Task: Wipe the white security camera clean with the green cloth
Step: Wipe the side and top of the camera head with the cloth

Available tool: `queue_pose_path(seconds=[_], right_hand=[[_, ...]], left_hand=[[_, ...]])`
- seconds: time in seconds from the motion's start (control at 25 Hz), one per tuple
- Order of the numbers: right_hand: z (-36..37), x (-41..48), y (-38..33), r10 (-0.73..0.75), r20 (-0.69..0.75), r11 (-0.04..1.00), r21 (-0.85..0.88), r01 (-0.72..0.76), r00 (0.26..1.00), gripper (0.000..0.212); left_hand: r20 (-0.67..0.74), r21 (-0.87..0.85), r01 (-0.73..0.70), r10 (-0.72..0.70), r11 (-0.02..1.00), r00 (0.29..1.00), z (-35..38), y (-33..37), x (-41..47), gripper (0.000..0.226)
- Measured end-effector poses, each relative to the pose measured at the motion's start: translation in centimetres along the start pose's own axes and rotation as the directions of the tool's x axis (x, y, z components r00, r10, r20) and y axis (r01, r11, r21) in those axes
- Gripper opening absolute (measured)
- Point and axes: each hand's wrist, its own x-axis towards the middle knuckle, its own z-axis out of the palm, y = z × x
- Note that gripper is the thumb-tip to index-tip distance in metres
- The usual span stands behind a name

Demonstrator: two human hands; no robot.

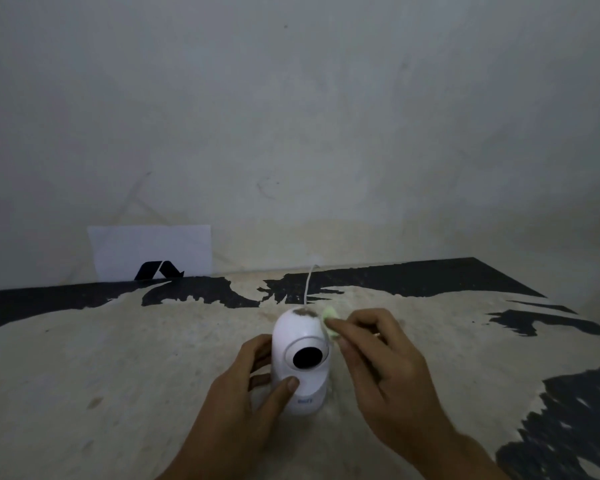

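Camera held upright on worn table, cloth at its upper right side.

A pale wall (pixel 291 116) fills the upper view; below it a table (pixel 118 375) with a beige surface worn through to black patches. A white sheet (pixel 149 247) bearing a black mark leans against the wall at rear left. The left hand (pixel 243 393) grips the white security camera (pixel 300 362) around its lower body, thumb on the front. The camera stands upright near table centre, dark lens facing the viewer, dark smudge on its crown, white cable (pixel 308 285) running rearward. The right hand (pixel 385 362) pinches the green cloth (pixel 330 320) against the camera's upper right side.
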Motion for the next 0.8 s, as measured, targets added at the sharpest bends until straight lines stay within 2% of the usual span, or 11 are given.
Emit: queue_pose_path(seconds=[0.12, 0.28, 0.48, 0.64, 0.8], right_hand=[[0.5, -0.3, 0.3, -0.067, 0.068, 0.994, -0.087, 0.072, 0.995, 0.035], [0.9, -0.1, 1.3, 0.061, 0.008, 0.997, -0.051, -0.060, 0.998, 0.036], [1.0, -0.3, 0.4, -0.036, 0.039, 0.996, -0.082, 0.039, 0.999, 0.036], [1.4, 0.1, 1.0, 0.081, -0.014, 0.996, -0.046, -0.081, 0.997, 0.038], [0.9, -0.2, 0.2, 0.040, 0.003, 0.998, -0.043, -0.040, 0.999, 0.038]], left_hand=[[-0.003, 0.006, -0.002, 0.002, 1.000, 1.000, 0.1, -0.1, 0.0, 0.044], [-0.011, 0.002, -0.002, 0.002, 1.000, 1.000, 0.0, -0.2, -0.2, 0.043], [0.003, 0.022, 0.002, -0.002, 1.000, 1.000, -0.1, 0.2, -0.1, 0.043], [-0.005, 0.002, 0.004, -0.004, 1.000, 1.000, -0.1, 0.4, -0.3, 0.044], [0.001, 0.038, 0.010, -0.010, 0.999, 1.000, -0.1, 0.5, -0.2, 0.043]])
